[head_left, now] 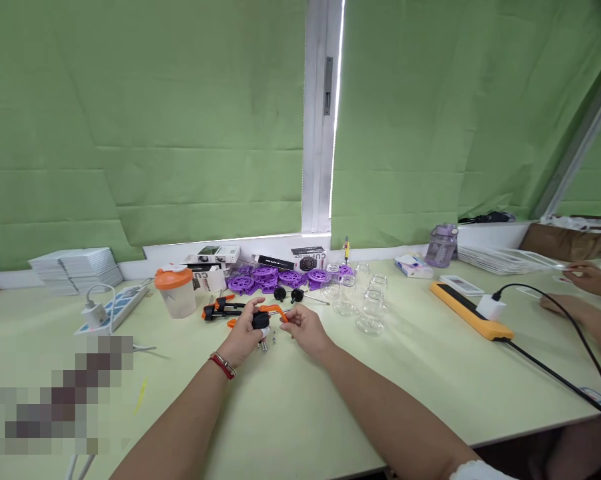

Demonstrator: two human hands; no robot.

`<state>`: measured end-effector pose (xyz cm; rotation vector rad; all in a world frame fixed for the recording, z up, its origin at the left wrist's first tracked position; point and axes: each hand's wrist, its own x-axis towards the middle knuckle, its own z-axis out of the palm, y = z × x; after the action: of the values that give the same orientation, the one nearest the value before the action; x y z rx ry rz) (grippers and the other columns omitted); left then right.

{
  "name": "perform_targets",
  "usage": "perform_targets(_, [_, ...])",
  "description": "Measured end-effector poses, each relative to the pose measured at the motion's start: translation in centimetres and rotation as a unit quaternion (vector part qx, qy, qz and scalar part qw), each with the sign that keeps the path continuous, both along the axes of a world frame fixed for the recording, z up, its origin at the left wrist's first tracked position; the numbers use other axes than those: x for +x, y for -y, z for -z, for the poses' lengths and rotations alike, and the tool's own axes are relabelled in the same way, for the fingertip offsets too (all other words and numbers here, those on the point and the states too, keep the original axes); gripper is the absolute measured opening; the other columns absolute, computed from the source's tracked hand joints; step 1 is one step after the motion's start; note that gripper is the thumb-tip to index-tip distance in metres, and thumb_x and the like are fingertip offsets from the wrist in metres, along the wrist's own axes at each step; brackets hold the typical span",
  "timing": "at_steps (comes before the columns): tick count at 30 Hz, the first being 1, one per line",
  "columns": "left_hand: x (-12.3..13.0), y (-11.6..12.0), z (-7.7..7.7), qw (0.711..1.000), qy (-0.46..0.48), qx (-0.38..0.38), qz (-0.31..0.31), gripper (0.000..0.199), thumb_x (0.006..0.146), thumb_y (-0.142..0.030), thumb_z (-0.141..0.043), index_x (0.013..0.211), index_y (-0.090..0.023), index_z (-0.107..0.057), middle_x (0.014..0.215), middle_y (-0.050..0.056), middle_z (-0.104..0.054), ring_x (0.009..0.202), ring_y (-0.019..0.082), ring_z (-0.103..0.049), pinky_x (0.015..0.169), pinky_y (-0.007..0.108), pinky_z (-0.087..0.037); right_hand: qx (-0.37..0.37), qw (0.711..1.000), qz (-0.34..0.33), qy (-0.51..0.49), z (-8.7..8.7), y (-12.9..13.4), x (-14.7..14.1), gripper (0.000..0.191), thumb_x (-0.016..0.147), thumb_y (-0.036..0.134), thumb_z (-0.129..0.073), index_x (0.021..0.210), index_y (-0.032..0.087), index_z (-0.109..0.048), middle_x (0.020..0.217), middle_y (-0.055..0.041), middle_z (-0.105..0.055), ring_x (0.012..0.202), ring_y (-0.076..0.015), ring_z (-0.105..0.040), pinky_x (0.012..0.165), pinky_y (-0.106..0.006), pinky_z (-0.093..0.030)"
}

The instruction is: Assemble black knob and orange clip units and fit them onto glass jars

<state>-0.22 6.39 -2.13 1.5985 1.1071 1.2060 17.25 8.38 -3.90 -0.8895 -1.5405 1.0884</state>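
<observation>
My left hand [244,333], a red band and bracelet at its wrist, is closed around a rounded black part [261,321]. A bent orange handle [276,309] reaches from that part towards my right hand [305,328], whose fingers pinch its far end. Whether the handle is fixed to the black part I cannot tell. Small metal pieces [263,346] lie on the table just below my hands. Beside my left hand are black and orange clamp-like parts [223,309]. Two black knob-like pieces [297,295], one with a thin metal rod, lie behind my hands.
Purple wheel-like parts [265,279] are heaped at the back among small boxes [309,260]. Several glass jars [371,313] stand to the right, an orange-lidded container [174,293] to the left. Farther right are an orange-black power strip [470,312] and another person's hands [560,305].
</observation>
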Motion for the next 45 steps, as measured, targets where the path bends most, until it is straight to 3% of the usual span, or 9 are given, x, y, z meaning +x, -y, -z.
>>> perform_targets(8, [0.2,0.7,-0.7,0.999,0.030,-0.006,0.021,0.073,0.065,-0.016,-0.064,0.131,-0.025,-0.032,0.109,0.006,-0.048,0.096,0.017,-0.052,0.074,0.026,-0.045,0.009,1.000,0.007,-0.018,-0.1,0.4,-0.3,0.025,0.065,0.035,-0.069,0.077,0.020,-0.053,0.080,-0.0024,-0.065,0.075,-0.0177,-0.062,0.062,-0.029,-0.049])
perform_targets(12, [0.2,1.2,-1.2,0.998,0.042,-0.016,0.040,0.073,0.067,-0.019,-0.065,0.132,-0.025,-0.031,0.104,0.005,-0.052,0.087,0.015,-0.053,0.072,0.026,-0.045,0.029,0.999,-0.007,-0.042,0.2,0.1,-0.2,0.024,0.064,0.033,-0.071,0.073,0.019,-0.053,0.081,-0.0026,-0.065,0.080,-0.0176,-0.062,0.074,-0.033,-0.050])
perform_targets(21, [0.3,1.2,-0.7,0.995,0.063,-0.022,0.079,0.076,0.069,-0.020,-0.066,0.135,-0.029,-0.028,0.113,0.007,-0.051,0.077,0.012,-0.053,0.062,0.023,-0.045,0.025,0.998,-0.014,-0.055,1.3,-0.5,-0.6,0.018,0.062,0.026,-0.071,0.070,0.018,-0.057,0.085,-0.0049,-0.069,0.083,-0.0194,-0.064,0.078,-0.036,-0.049])
perform_targets(27, [0.1,0.9,-0.7,0.993,0.067,-0.041,0.083,0.053,0.067,-0.024,-0.068,0.118,-0.021,-0.050,0.104,0.006,-0.056,0.073,0.012,-0.052,0.062,0.023,-0.044,0.031,0.998,-0.017,-0.043,1.2,-0.3,-0.7,0.013,0.065,0.026,-0.069,0.070,0.018,-0.059,0.086,-0.0041,-0.069,0.085,-0.0194,-0.064,0.079,-0.035,-0.048])
perform_targets(31, [-0.3,0.5,-0.9,0.995,0.083,-0.020,0.049,0.043,0.066,-0.025,-0.068,0.106,-0.019,-0.056,0.093,0.003,-0.056,0.066,0.009,-0.049,0.061,0.023,-0.042,0.061,0.996,0.021,0.057,1.1,-0.1,-0.4,0.018,0.073,0.026,-0.062,0.090,0.019,-0.063,0.090,-0.0040,-0.067,0.079,-0.0169,-0.061,0.073,-0.031,-0.047])
perform_targets(35, [-1.1,-0.2,-1.1,0.991,0.132,0.001,-0.032,0.047,0.065,-0.028,-0.069,0.108,-0.019,-0.053,0.079,-0.001,-0.055,0.057,0.008,-0.046,0.058,0.023,-0.039,0.112,0.960,0.113,0.233,0.7,1.0,-0.8,0.025,0.078,0.027,-0.057,0.101,0.020,-0.062,0.089,-0.0037,-0.064,0.076,-0.0159,-0.058,0.070,-0.029,-0.043])
perform_targets(40, [-2.1,-1.2,-0.5,0.986,0.129,0.006,-0.105,0.051,0.067,-0.032,-0.068,0.113,-0.018,-0.052,0.065,-0.005,-0.051,0.054,0.009,-0.047,0.055,0.023,-0.038,0.163,0.887,0.070,0.426,0.6,2.6,-2.7,0.021,0.080,0.032,-0.056,0.094,0.023,-0.069,0.091,-0.0040,-0.062,0.073,-0.0159,-0.059,0.065,-0.027,-0.039])
perform_targets(45, [-2.4,-1.5,0.0,0.985,0.124,0.010,-0.119,0.053,0.066,-0.033,-0.068,0.113,-0.019,-0.051,0.066,-0.005,-0.052,0.054,0.009,-0.047,0.054,0.022,-0.038,0.196,0.845,0.048,0.495,0.8,3.1,-3.6,0.021,0.083,0.023,-0.050,0.080,0.022,-0.071,0.087,-0.0035,-0.062,0.071,-0.0147,-0.059,0.059,-0.025,-0.035])
